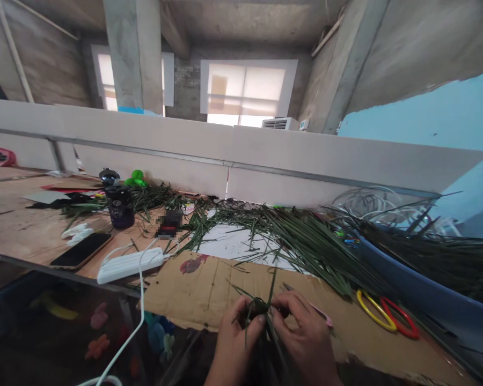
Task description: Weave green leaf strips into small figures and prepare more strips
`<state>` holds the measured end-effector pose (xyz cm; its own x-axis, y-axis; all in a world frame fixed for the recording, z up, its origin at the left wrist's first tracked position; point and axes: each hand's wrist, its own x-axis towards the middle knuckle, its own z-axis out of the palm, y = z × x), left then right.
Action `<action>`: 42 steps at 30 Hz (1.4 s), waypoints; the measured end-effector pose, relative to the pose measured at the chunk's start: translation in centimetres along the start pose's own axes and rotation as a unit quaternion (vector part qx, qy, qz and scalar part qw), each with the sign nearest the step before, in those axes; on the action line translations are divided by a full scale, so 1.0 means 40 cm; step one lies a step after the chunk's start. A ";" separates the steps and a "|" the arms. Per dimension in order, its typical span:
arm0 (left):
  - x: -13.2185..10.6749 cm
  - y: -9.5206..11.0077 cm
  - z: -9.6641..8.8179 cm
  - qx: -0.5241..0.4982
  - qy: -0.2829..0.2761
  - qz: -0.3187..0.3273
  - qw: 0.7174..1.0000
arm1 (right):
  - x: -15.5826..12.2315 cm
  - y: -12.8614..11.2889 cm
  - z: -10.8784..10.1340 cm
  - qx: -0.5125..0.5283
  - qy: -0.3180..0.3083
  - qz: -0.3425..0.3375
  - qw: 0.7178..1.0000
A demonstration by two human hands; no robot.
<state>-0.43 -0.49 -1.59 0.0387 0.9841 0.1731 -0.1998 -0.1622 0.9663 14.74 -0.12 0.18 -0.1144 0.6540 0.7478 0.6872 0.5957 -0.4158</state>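
At the bottom centre, my left hand and my right hand meet over a small knot of green leaf strips. Both hands are closed, pinching the strips between fingers and thumbs. A few loose blades stick up from the knot. The hands work above a sheet of brown cardboard lying on the wooden table. A pink-handled tool lies just beyond my right hand.
A long pile of green leaf strips runs across the table. A blue tub at right holds more. Yellow and red rings, a white power strip, a phone and a dark cup lie around.
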 end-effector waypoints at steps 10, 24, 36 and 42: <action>-0.003 -0.003 0.007 0.072 0.021 0.055 0.996 | 0.006 -0.020 -0.030 -0.002 -0.020 -0.055 0.998; -0.010 -0.024 0.003 0.056 -0.001 0.075 0.996 | 0.002 -0.020 -0.016 0.016 -0.041 0.017 0.999; -0.006 0.001 0.006 0.080 0.015 0.027 0.996 | -0.003 -0.015 -0.015 0.034 -0.029 0.001 0.999; -0.002 -0.009 0.013 0.009 0.006 -0.005 1.000 | -0.022 -0.012 0.001 0.104 -0.054 0.115 0.986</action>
<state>0.14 -0.55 -1.84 0.0289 0.9866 0.1603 -0.1822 -0.1525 0.9714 14.49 -0.96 -0.32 -0.0552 0.8225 0.5661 0.5437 0.5003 -0.6738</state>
